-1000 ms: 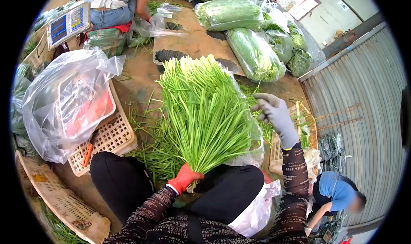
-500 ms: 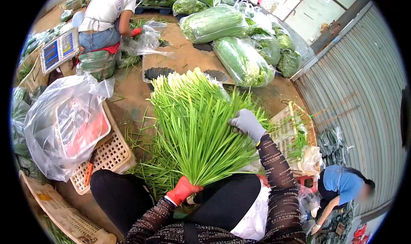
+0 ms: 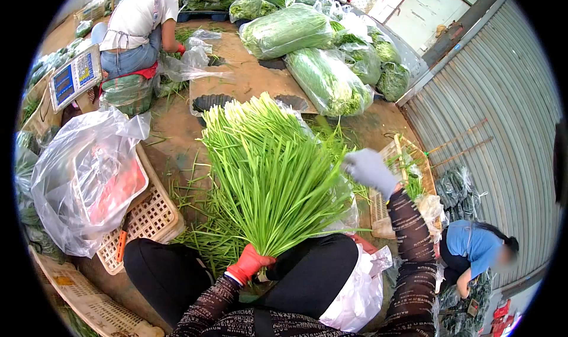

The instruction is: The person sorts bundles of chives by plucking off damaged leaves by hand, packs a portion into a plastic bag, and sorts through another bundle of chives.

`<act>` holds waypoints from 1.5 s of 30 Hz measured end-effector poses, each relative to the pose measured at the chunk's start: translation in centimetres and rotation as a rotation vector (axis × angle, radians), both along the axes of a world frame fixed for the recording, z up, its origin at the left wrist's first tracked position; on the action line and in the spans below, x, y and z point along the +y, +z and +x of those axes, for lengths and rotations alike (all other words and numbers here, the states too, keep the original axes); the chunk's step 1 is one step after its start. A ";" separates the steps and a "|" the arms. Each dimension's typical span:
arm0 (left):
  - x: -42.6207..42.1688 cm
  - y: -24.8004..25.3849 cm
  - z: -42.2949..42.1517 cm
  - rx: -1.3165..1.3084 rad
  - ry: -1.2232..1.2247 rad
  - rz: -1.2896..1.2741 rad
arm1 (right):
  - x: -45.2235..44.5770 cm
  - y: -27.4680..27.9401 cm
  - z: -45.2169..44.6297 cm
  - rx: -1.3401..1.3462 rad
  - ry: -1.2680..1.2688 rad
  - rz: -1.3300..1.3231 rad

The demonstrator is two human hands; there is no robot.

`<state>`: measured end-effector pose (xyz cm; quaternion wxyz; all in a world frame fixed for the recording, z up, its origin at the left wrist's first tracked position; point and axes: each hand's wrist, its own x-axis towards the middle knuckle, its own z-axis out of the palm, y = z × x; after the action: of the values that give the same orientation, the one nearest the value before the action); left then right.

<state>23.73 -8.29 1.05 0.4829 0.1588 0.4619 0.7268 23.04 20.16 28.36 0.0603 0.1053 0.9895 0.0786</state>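
My left hand (image 3: pixel 254 263), in a red glove, is closed around the gathered near end of a bunch of garlic chives (image 3: pixel 272 189). The leaves fan out away from me over my lap, and more chives with pale ends (image 3: pixel 260 109) lie at the far side. To the right of the bunch is my right hand (image 3: pixel 371 170) in a grey glove, raised and apart from most of the leaves. Motion smears its fingers, so whether they pinch anything is unclear. A blurred green scrap (image 3: pixel 323 124) shows beyond the bunch.
Loose leaves (image 3: pixel 216 239) litter the floor. A crate (image 3: pixel 145 221) with an orange-handled knife (image 3: pixel 122 245) and a plastic bag (image 3: pixel 83 177) stand left, near a scale (image 3: pixel 76 79). Bagged greens (image 3: pixel 328 82) lie ahead. Another crate (image 3: pixel 381 210) is right. Two people work nearby.
My right hand has moved right, away from the edge of the chives. My left hand keeps its grip. The co-worker at right has shifted slightly, and the whole view has moved a little.
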 end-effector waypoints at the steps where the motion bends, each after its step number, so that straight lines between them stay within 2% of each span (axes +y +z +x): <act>1: 0.0 -0.1 0.1 0.001 -0.001 -0.001 | 0.6 1.3 -0.1 0.100 -0.074 -0.019; 2: 0.0 -0.4 0.1 -0.010 -0.017 -0.015 | 0.7 2.4 -0.1 0.276 -0.110 -0.036; 3: 0.0 -0.3 0.0 -0.019 -0.034 -0.028 | 0.0 3.2 0.1 0.280 -0.112 -0.035; 5: -0.1 0.0 -0.3 -0.061 -0.043 0.012 | -2.3 4.8 0.2 0.403 -0.301 -0.631; 6: -0.1 0.2 -0.3 -0.109 -0.051 0.049 | -4.2 5.5 0.3 0.279 -0.202 -0.610; 7: 0.0 0.2 -0.4 -0.105 -0.060 0.047 | -5.0 5.9 0.2 0.286 -0.210 -0.610; 9: 0.0 0.0 -0.3 -0.143 -0.068 0.087 | -5.6 6.2 0.4 0.204 -0.331 -1.005; 10: 0.0 -0.3 -0.3 -0.135 -0.084 0.081 | -4.5 5.7 0.4 0.339 -0.313 -0.976; 13: -0.2 0.1 -0.4 -0.174 -0.108 0.108 | -1.1 3.3 0.3 0.496 -0.401 -0.942; 15: -0.2 0.0 -0.4 -0.187 -0.114 0.115 | 0.6 0.3 0.4 0.499 -0.375 -0.966; 18: -0.2 -0.1 -0.4 -0.188 -0.123 0.097 | -0.4 -2.5 -0.3 0.421 -0.365 -1.030; 20: 0.0 -0.3 -0.4 -0.136 -0.120 0.079 | -2.2 -2.9 -1.0 0.255 -0.479 -0.973; 25: -0.3 0.6 -0.3 -0.069 -0.105 0.078 | -2.4 -6.1 -2.9 0.142 -0.575 -0.856; 27: -0.3 1.0 -0.3 -0.122 -0.089 0.075 | -2.4 -7.3 -3.0 0.138 -0.603 -0.902; 28: -0.2 0.6 -0.3 -0.110 -0.082 0.075 | -1.7 -8.5 -2.9 0.192 -0.587 -1.010; 29: -0.3 0.5 -0.3 -0.110 -0.079 0.074 | -1.4 -8.6 -2.9 0.191 -0.585 -1.011; 31: -0.3 0.5 -0.3 -0.103 -0.078 0.063 | -0.6 -8.9 -2.6 0.316 -0.560 -1.265; 33: -0.2 -0.2 -0.3 -0.114 -0.092 0.049 | -0.7 -7.5 -2.0 0.325 -0.544 -1.251; 36: -0.2 0.3 -0.3 -0.116 -0.121 0.053 | -0.7 -6.1 -1.4 0.110 -0.627 -1.032; 39: -0.2 0.8 -0.3 -0.118 -0.116 0.092 | -1.4 -6.9 -1.3 0.143 -0.623 -0.986; 41: -0.3 1.0 -0.3 -0.126 -0.118 0.090 | -0.7 -8.8 -1.7 0.177 -0.601 -1.052; 43: -0.4 0.6 -0.3 -0.109 -0.112 0.082 | -0.1 -10.3 -1.9 0.322 -0.584 -1.124; 45: -0.4 -0.2 -0.3 -0.092 -0.109 0.072 | -1.5 -7.1 -1.8 0.288 -0.583 -1.108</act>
<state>23.47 -8.70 0.88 0.5366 0.1674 0.4032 0.7221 21.22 18.65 21.28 -0.0087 0.3325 0.8125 -0.4787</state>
